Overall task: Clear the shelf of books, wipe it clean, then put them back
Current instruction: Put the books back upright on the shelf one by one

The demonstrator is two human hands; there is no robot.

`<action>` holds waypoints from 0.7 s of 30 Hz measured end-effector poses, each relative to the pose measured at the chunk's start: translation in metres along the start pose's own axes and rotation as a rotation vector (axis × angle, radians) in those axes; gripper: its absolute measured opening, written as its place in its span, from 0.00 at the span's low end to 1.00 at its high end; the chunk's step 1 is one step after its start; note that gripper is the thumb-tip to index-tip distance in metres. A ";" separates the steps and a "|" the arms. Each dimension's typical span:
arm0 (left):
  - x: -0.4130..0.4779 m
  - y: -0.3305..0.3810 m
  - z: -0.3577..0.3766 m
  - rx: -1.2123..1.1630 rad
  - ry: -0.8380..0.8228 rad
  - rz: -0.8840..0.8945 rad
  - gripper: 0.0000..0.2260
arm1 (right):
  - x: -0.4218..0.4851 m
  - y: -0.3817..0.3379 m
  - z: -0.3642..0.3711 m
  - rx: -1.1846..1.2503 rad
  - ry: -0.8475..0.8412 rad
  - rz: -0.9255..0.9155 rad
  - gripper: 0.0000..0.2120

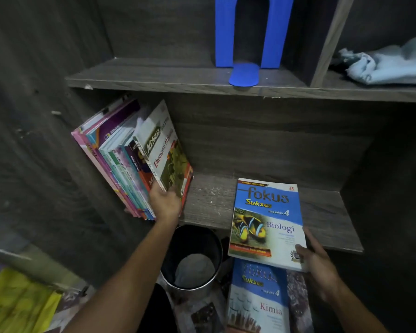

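Books lean in a row at the left end of the lower shelf board, tilted against the side wall. We count at least seven spines; the exact number is unclear.

Left hand: fingers curled round the bottom edge of the outermost one, the Ekonomi book, propping the row.

Below the shelf, one bin on the floor. Above, one blue bookend on the upper shelf, holding nothing.

Right of centre, one Biologi book lies flat, its far end on the shelf board, its near end past the front edge. Under it on the floor, one Kimia book of the same series.

Right hand: pinches the Biologi book's near right corner, thumb on the cover.

Far right, one pale cloth, crumpled in the upper compartment.

We judge the put-back step is in hand, though whitish marks on the board leave doubt. Next move calls for standing the Biologi book upright and sliding it against the Ekonomi book while the left hand keeps the row from toppling.
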State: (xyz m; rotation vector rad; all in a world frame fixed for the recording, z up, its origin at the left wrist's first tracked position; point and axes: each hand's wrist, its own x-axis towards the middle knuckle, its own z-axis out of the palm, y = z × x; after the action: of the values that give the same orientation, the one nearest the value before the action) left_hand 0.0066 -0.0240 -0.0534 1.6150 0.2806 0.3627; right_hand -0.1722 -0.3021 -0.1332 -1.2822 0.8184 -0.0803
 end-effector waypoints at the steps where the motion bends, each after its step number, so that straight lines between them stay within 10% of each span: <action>1: 0.004 -0.006 0.002 0.021 0.022 0.022 0.17 | -0.001 0.000 0.000 -0.010 0.001 -0.004 0.27; 21: 0.040 -0.014 -0.045 0.840 -0.227 0.032 0.17 | -0.012 -0.007 0.003 -0.007 -0.002 0.038 0.29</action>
State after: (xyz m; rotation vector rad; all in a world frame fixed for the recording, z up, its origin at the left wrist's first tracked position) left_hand 0.0260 0.0336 -0.0618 2.4653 0.2447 0.0704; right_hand -0.1768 -0.2961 -0.1210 -1.2729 0.8412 -0.0457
